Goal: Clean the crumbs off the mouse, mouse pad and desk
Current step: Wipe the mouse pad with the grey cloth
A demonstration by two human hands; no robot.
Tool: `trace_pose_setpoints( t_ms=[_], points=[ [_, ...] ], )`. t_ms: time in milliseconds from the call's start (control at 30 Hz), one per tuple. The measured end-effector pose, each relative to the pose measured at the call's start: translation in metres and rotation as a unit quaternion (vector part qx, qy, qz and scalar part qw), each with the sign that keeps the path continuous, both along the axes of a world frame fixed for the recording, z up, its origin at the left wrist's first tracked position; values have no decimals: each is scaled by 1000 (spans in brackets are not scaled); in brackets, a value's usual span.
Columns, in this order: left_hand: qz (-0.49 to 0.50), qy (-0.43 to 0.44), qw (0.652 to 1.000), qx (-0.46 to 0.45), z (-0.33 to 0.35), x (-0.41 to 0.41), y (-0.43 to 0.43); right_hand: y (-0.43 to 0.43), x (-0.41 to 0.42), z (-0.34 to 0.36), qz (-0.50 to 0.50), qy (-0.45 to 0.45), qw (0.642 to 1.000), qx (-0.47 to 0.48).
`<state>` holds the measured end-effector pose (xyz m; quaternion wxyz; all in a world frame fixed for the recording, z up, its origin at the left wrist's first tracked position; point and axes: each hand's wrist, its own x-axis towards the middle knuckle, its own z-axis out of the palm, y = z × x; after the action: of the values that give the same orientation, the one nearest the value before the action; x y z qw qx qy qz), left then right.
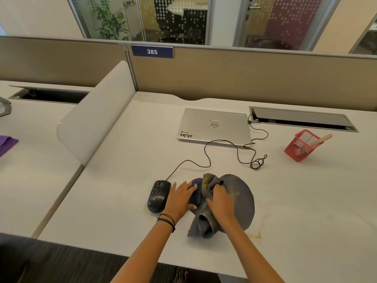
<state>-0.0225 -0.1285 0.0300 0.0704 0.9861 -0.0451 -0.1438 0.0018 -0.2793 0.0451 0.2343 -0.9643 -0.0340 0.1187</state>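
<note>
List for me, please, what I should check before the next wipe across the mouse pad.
1. Right hand grips the cloth: ok.
2. Left hand holds the mouse pad flat: ok.
3. Mouse off the pad: ok.
4. Mouse wiped clean: not ok, specks on top.
5. Desk free of crumbs: not ok, some by the pad's near edge.
6. Pad clean under the cloth: cannot tell.

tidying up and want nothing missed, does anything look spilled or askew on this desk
Yes. Yellowish crumbs smear the desk just off the near right edge of the mouse pad, and pale specks dot the mouse. At far right the red mesh holder appears to lean instead of standing upright.
</note>
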Motion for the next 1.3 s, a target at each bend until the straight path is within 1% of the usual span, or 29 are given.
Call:
trace_pose_setpoints(
  t_ms=[133,333,433,567,667,800,900,967,1067,1133,1233,1300],
  points=[
    [-2,3,1000,-8,-1,1,0,2,-25,-12,36,7,999,-25],
    [0,6,1000,-16,0,1,0,7,-13,-14,-2,-1,998,56],
    [-1,-2,1000,-14,1,0,-1,10,4,-8,-25,-9,997,77],
    [-8,-9,1000,-1,4,0,1,4,28,3,-37,-17,997,65],
    [-14,-7,1000,7,4,0,1,-10,31,4,-52,-36,997,54],
    [-9,-1,1000,5,4,1,0,-20,14,-2,-43,-44,998,17],
    [-8,4,1000,4,5,1,0,-14,-11,-11,-8,-33,999,1],
    [-6,8,1000,0,5,1,-1,-4,-25,-16,10,-29,999,29],
    [-1,12,1000,-8,3,0,-1,6,-32,-19,-3,-32,993,109],
    [-3,15,1000,-16,3,1,1,9,-29,-20,-17,-34,989,143],
    [-14,7,1000,-4,3,1,1,11,-18,-19,-37,-42,986,159],
    [-22,-4,1000,18,4,0,0,12,-7,-14,-38,-46,987,149]
  ],
)
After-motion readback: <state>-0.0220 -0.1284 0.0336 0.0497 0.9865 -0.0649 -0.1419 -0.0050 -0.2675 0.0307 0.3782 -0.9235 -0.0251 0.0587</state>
